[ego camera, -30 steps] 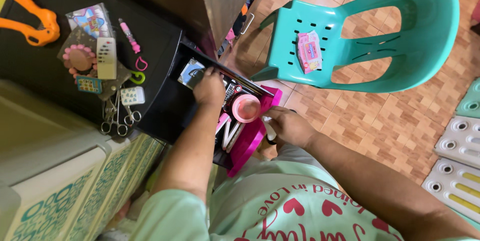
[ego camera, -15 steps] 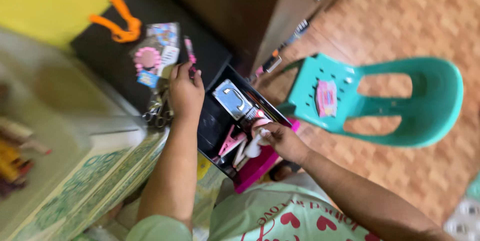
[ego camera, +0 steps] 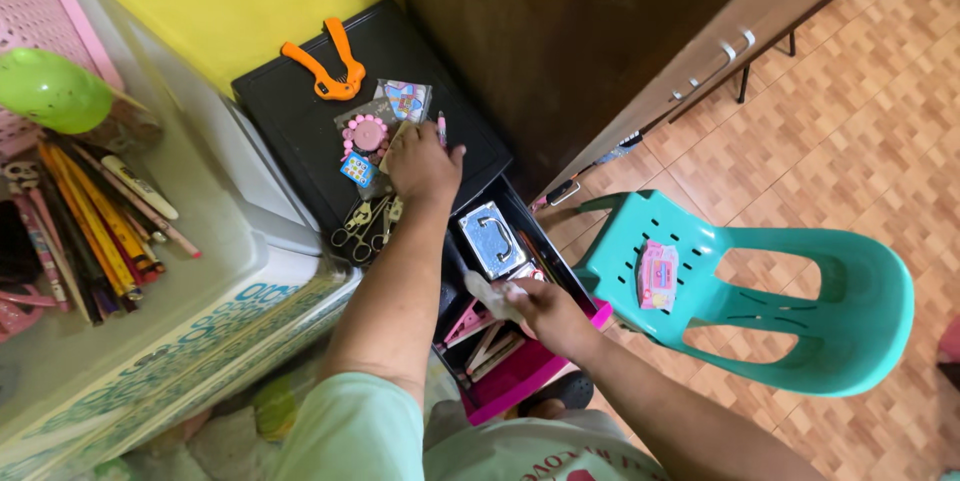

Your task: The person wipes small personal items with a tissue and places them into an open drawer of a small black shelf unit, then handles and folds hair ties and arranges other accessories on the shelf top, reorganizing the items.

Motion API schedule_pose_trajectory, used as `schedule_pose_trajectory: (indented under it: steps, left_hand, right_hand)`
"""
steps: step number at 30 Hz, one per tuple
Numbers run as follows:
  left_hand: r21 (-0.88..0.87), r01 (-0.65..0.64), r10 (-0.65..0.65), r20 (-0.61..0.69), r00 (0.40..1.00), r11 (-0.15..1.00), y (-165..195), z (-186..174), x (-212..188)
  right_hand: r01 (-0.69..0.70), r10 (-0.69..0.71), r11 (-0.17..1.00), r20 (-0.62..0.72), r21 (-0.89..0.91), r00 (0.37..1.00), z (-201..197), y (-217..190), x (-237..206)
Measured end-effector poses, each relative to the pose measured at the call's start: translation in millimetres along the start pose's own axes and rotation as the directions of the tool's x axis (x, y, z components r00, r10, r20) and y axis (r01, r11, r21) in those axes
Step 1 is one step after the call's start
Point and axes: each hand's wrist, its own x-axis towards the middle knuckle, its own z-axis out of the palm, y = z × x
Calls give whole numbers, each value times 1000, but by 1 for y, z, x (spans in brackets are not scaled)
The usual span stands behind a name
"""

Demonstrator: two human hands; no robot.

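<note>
The left hand (ego camera: pixel 422 163) is laid palm down on the black cabinet top (ego camera: pixel 290 116), its fingers curled over small items lying there; whether anything is actually gripped cannot be told. A pink pen (ego camera: pixel 441 128) shows just beyond the fingertips, and a pink round toy (ego camera: pixel 366 135) and a small printed packet (ego camera: pixel 404 98) lie just beside the hand. An orange plastic tool (ego camera: pixel 328 68) rests farther back on the same top, and a pair of small scissors (ego camera: pixel 360 225) lies near the wrist at the front edge.

The right hand (ego camera: pixel 543 313) is closed around a pale crumpled cloth (ego camera: pixel 488 293), held over the open pink drawer (ego camera: pixel 520 377) below the cabinet top. In the drawer, a small silver tin with a handle (ego camera: pixel 491 240) lies just behind the cloth, and pink clips (ego camera: pixel 480 336) are seen beneath the hand.

To the right, a teal plastic chair (ego camera: pixel 800 291) stands on the tiled floor (ego camera: pixel 860 121), with a pink packet (ego camera: pixel 657 274) on its seat. To the left, a translucent storage box (ego camera: pixel 150 311) bears a row of pencils (ego camera: pixel 85 221) and a green round object (ego camera: pixel 52 90). A brown wooden cupboard (ego camera: pixel 600 31) rises behind the cabinet.
</note>
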Motion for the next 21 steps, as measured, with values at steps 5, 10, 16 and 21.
schedule_pose_trajectory:
  steps: [5, 10, 16, 21]
  left_hand:
    - [-170, -103, 37, -353, 935, 980, -46, -24, 1]
    - [-204, 30, -76, -220, 972, 978, -81, -36, -43]
    - [-262, -161, 144, -84, 986, 952, -80, -37, -65]
    - [96, -267, 259, 95, 961, 959, -54, -9, -61]
  right_hand:
    - [5, 3, 985, -44, 173, 999, -10, 17, -12]
    - [-37, 43, 966, -15, 256, 999, -7, 10, -4]
    - [-3, 3, 988, 0, 154, 1000, 14, -11, 26]
    - [-100, 116, 970, -63, 219, 991, 25, -26, 69]
